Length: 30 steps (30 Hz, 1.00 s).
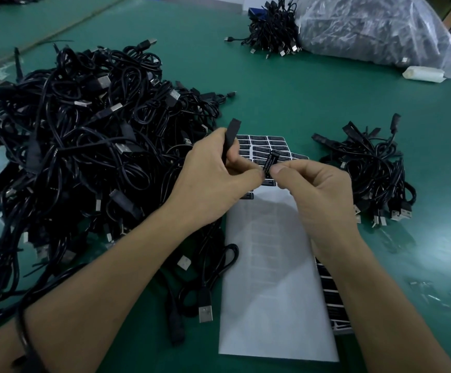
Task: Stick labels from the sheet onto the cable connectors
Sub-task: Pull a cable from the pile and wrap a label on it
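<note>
Care matters here: the right hand [318, 192], pinching one small black label [271, 163] by its lower edge between thumb and forefinger, would do best to line it up square with the flat face of the connector [231, 141] before pressing from one end, so it lies without creases. The left hand [213, 181] grips that slim black connector nearly upright, fingers curled round it, just above the label sheet [275, 142] on the green table [299, 98]; the sheet's far rows hold black labels and its near part is bare white.
</note>
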Tool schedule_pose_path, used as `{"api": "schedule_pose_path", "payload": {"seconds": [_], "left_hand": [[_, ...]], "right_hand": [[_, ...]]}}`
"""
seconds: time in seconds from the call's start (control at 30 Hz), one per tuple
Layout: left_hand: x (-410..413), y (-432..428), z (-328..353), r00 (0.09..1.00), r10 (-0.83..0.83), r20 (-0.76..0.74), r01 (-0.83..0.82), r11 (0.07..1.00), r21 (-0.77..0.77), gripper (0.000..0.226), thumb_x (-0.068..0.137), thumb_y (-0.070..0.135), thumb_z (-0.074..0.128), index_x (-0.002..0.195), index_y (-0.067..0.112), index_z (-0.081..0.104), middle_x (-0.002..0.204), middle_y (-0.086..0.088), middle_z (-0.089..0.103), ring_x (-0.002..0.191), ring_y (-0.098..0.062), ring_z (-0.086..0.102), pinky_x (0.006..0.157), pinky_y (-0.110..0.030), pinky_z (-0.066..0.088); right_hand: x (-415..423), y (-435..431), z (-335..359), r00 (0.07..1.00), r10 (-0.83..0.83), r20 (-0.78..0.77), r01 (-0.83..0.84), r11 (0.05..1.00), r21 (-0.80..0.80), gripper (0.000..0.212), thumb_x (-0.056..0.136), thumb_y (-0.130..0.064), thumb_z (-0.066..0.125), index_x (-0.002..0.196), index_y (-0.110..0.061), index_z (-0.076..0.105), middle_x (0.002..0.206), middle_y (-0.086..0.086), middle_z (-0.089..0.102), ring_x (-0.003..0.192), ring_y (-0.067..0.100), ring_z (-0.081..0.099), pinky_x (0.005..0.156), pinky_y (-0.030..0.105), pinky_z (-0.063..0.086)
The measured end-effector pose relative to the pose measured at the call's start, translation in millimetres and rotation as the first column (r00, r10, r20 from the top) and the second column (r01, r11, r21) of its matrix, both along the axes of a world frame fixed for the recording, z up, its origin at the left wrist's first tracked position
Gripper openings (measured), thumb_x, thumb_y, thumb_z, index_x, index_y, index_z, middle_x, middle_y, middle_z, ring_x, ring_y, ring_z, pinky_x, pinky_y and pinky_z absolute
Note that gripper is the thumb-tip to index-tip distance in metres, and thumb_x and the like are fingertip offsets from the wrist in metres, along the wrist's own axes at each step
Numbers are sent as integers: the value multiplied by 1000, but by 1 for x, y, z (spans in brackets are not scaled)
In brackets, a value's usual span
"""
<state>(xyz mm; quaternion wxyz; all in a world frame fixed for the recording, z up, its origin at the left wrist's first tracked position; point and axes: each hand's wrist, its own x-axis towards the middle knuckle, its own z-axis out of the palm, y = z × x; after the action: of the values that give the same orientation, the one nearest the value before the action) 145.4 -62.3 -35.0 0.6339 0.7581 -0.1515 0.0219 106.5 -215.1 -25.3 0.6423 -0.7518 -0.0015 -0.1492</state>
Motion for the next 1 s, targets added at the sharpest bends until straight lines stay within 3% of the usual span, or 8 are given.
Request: {"api": "schedule_pose_path", "payload": {"seconds": [0.13,0.23,0.3,0.43,0.57,0.73,0.9,1.0], "left_hand": [[-2,-2,0,999,49,11,-50,998,36,30,78,31,69,75,19,41,77,-17,67,81,-34,70,73,-52,58],[-3,-4,0,998,21,-51,-20,999,33,23,89,40,48,81,19,54,78,2,76,76,-12,73,61,-19,51],[-4,-4,0,998,-24,-63,26,999,29,26,92,35,39,81,19,57,80,3,77,73,-8,72,59,-11,46],[-3,-2,-2,993,-113,28,107,978,177,33,96,33,40,77,22,65,80,10,76,78,-9,72,72,-26,55],[-5,-2,-2,983,-179,41,162,948,272,34,98,40,44,94,22,72,89,10,76,87,-13,73,81,-48,58],[-6,-2,0,991,-76,109,49,972,231,23,93,34,58,82,20,74,74,2,74,70,-25,71,69,-44,58],[-6,-1,0,990,-63,127,26,962,273,20,93,26,65,76,21,72,70,8,73,64,-16,68,64,-33,54],[-4,-2,0,993,-50,107,27,978,206,23,95,19,65,73,23,70,66,11,72,58,-1,65,58,-15,48]], "right_hand": [[0,0,-2,998,-55,7,55,998,-19,25,87,-11,72,67,-25,75,65,-8,70,62,0,58,61,12,47],[1,-3,-4,989,-145,42,146,989,-1,18,89,-15,71,75,-26,73,67,-8,65,61,1,52,59,13,46],[1,-3,-4,986,-156,54,154,987,40,13,90,-18,70,91,-30,70,72,-9,65,65,3,56,59,14,45],[0,0,-4,994,-80,79,73,994,85,38,88,-22,73,117,-39,56,84,-10,74,80,3,69,71,14,51],[-1,0,-1,993,-36,116,19,990,143,42,88,-7,73,119,-28,53,82,-5,75,76,9,74,74,19,56],[-1,-3,1,993,-77,87,56,973,223,43,86,-2,75,114,-25,52,76,-4,75,74,8,70,72,17,53],[0,-3,0,988,-124,92,101,970,223,36,87,-6,75,108,-27,55,75,-5,73,72,7,66,69,17,51],[0,-3,1,982,-161,95,132,957,258,17,86,-18,74,95,-28,63,74,-7,68,70,9,61,64,19,48]]}}
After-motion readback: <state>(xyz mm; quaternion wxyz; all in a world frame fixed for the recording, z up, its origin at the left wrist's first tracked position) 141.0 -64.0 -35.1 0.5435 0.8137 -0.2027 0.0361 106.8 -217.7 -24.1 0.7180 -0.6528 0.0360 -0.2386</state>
